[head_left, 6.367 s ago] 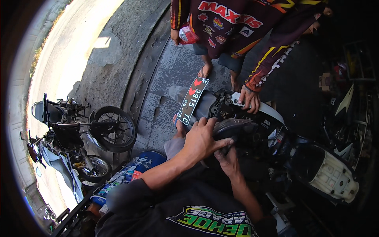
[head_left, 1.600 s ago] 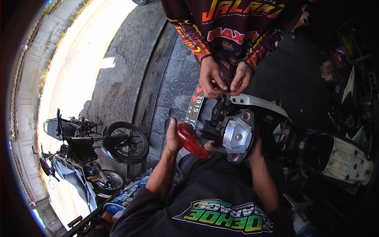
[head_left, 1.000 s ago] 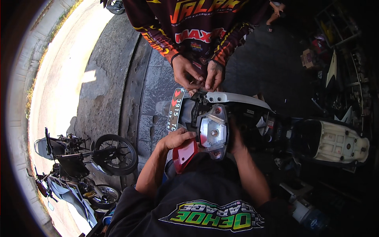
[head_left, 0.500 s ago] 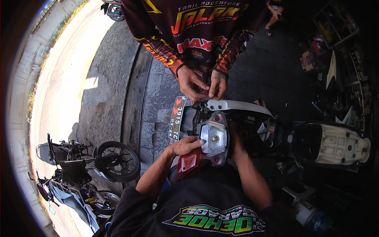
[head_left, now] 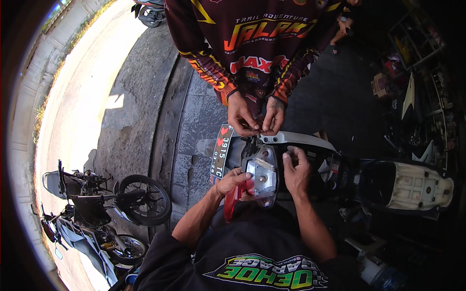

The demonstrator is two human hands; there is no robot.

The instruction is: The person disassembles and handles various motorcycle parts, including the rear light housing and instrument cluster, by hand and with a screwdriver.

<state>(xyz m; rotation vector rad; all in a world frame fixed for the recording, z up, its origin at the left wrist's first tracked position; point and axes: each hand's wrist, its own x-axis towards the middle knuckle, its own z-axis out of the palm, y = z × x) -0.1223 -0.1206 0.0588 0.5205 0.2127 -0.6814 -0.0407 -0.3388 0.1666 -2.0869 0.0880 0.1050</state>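
My left hand (head_left: 232, 182) grips the left edge of a motorcycle tail light (head_left: 263, 177) with a clear ribbed lens, its thumb on the front. A glossy red lens piece (head_left: 234, 202) hangs below that hand, against the light. Just right of the light is my right hand (head_left: 297, 170), raised, with its fingers curled in toward the thumb; whatever is in them, if anything, is too small to make out. Across from me, another person's two hands (head_left: 257, 119) meet fingertip to fingertip over the motorcycle's white grab rail (head_left: 303, 139).
A number plate (head_left: 222, 151) sticks out left of the motorcycle's tail. The upturned seat (head_left: 412, 186) lies to the right. Parked motorcycles (head_left: 97, 233) stand at lower left. Shelving with parts (head_left: 432, 77) and a cardboard box (head_left: 381, 86) are at the far right.
My right hand has come out from behind the tail light and up beside it. The light has tilted a little in my left hand. The other person's hands stay together.
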